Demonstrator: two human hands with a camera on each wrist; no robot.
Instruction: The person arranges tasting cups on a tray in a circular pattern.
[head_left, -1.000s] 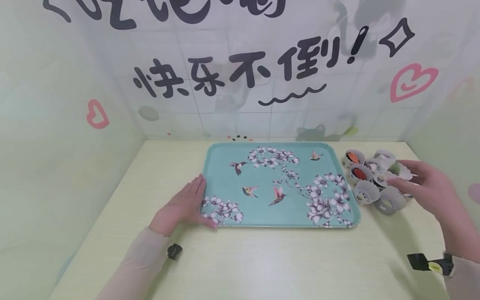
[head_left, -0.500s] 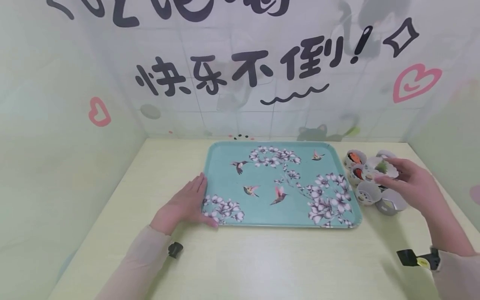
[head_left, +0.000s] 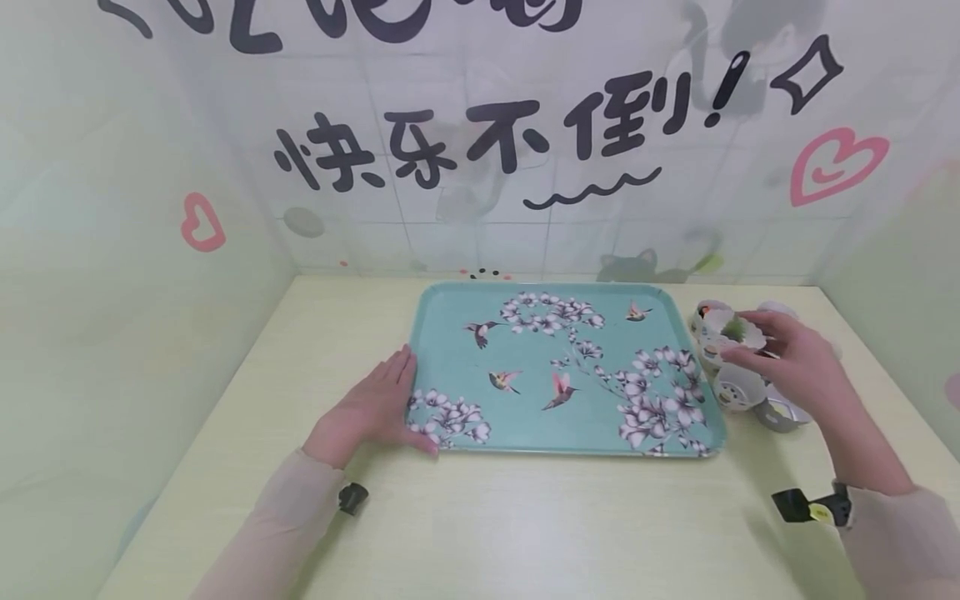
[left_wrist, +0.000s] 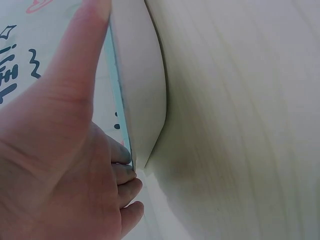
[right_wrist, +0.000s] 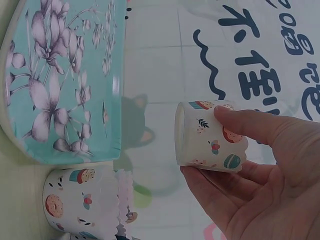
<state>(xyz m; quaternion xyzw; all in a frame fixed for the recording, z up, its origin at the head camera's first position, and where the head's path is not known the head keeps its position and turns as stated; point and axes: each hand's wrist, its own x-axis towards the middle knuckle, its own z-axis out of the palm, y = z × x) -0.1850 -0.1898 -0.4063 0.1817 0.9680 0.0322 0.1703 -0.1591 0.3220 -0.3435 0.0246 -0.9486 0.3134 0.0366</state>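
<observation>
The right hand [head_left: 802, 358] has moved left toward the turquoise floral tray [head_left: 450, 333], carrying a printed paper baking cup [right_wrist: 207, 142] with something green inside. The left hand [head_left: 367, 408], fingers straight and thumb spread, touches the tray's left edge and near corner on the surface [head_left: 525, 525]. To the right, thumb and fingers pinch the cup above other paper cups [head_left: 737, 389] clustered just beside the tray.

Pale table [head_left: 570, 517]; white back wall [head_left: 360, 242], perhaps sheeted, black lettering [head_left: 508, 154].
</observation>
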